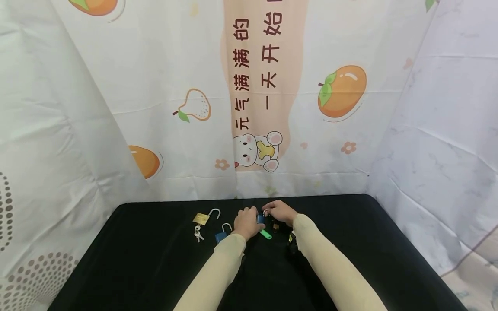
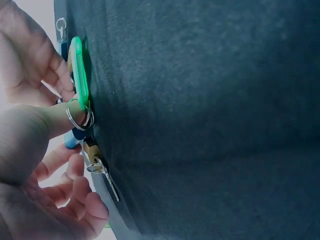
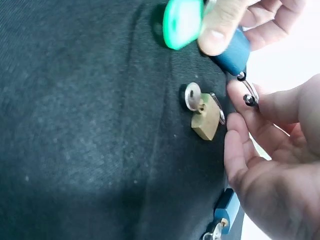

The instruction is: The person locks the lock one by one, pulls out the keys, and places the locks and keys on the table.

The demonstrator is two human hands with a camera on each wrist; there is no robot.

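Note:
My left hand (image 1: 247, 222) grips the body of a blue padlock (image 3: 235, 52), its thumb against the face. My right hand (image 1: 282, 211) pinches the padlock's metal shackle (image 3: 252, 90), which stands swung out from the body. A bright green key tag (image 1: 266, 234) hangs beside the left thumb; its split ring (image 2: 80, 117) overlaps that thumb in the left wrist view. Under the right hand a small brass padlock (image 3: 206, 120) lies on the cloth with a key in it. Another blue padlock (image 3: 227, 212) with keys shows low in the right wrist view.
On the black-covered table (image 1: 155, 259), left of my hands, lie a brass padlock (image 1: 201, 219) with its shackle open and keys (image 1: 198, 233), and a blue padlock (image 1: 220, 236), also open. A printed curtain (image 1: 194, 142) stands behind the table's far edge.

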